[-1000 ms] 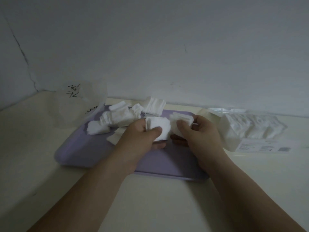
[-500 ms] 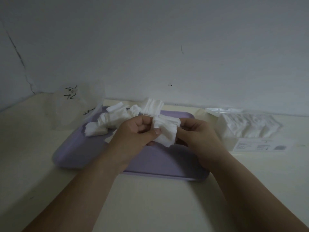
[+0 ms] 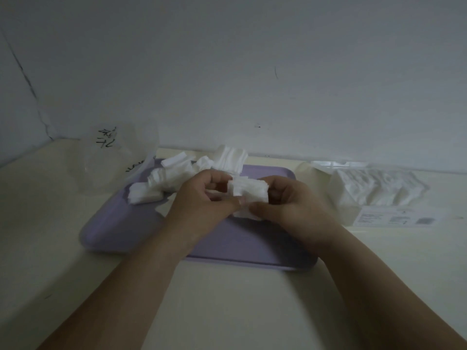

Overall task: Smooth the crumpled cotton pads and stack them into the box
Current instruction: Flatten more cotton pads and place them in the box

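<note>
Head view: left hand (image 3: 202, 198) and right hand (image 3: 290, 205) pinch a small stack (image 3: 249, 192) of pads between curled fingers and thumbs, just above the tray (image 3: 240, 248). The stack's edges look uneven, so a slack pinch could let pads slide out, and a hard squeeze would likely crease them again. A crumpled pile (image 3: 171, 178) lies far left on the tray. The box (image 3: 379, 193) sits right of the tray, with pads inside; nothing blocks the way there. A clear bag (image 3: 113, 160) stands far left.
</note>
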### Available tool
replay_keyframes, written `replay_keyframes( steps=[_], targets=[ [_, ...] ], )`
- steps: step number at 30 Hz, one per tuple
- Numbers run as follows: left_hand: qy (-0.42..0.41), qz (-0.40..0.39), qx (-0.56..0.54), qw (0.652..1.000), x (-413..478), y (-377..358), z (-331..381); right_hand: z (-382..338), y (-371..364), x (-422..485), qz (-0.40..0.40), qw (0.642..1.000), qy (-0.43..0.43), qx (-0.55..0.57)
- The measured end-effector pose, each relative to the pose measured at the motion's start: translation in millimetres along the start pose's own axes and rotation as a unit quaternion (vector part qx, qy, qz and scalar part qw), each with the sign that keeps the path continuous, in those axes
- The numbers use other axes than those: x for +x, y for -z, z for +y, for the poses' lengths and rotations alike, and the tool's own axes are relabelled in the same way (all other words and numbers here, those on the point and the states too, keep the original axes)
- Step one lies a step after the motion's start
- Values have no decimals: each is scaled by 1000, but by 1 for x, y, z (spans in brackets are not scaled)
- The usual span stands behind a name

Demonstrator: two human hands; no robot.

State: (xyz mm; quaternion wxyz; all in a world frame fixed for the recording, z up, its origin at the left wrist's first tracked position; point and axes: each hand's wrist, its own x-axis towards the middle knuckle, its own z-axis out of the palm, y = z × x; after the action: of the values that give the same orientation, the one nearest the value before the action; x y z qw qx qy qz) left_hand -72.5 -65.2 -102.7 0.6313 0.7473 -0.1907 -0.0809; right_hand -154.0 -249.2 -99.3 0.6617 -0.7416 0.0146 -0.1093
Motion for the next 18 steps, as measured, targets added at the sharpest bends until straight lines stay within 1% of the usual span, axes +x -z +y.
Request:
replay_keyframes(
  steps=[4, 7, 9, 12, 14, 16, 18],
  targets=[
    [-31, -65, 43, 996, -3, -2, -1, 4, 5, 1, 4, 996, 9, -93],
    [-38, -59, 67, 995, -5, -6, 0, 5, 1, 2, 38, 985, 25, -164],
    [-34, -60, 65, 996, -4, -7, -1, 6, -3, 2, 38, 988, -4, -151],
    [-33, -76, 52, 995, -4, -5, 0, 7, -9, 5, 46, 996, -39, -64],
    [-24, -81, 45, 995, -5, -5, 2, 3, -16, 4, 74, 996, -43, -19],
    [-27, -90, 55, 994, -7, -6, 5, 5, -20, 4, 126, 990, -34, -60],
    [-38, -91, 67, 993, -8, -9, 5, 6, -24, 5, 155, 980, -18, -120]
  ],
)
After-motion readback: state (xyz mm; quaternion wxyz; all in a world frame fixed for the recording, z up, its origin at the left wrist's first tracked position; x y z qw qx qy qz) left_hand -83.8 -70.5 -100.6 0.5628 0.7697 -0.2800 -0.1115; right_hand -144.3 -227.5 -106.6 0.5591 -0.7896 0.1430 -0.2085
